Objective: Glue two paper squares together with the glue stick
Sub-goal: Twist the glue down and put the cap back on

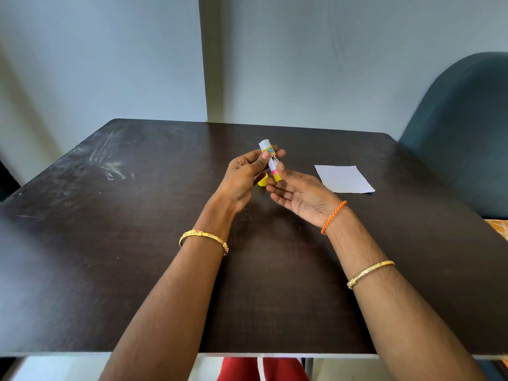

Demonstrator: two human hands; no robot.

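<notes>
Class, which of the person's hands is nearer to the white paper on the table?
The right hand. It lies just left of the paper, while the left hand is farther left, holding the glue stick.

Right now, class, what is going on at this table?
A person holds a glue stick above a dark table. The left hand grips its upper body, while the right hand has fingers at its yellow base, perhaps twisting it. The white glue end is exposed, and a yellow cap shows just below the hands. White paper lies flat to the right, untouched; whether it is one square or two stacked cannot be told. No gluing has begun.
</notes>
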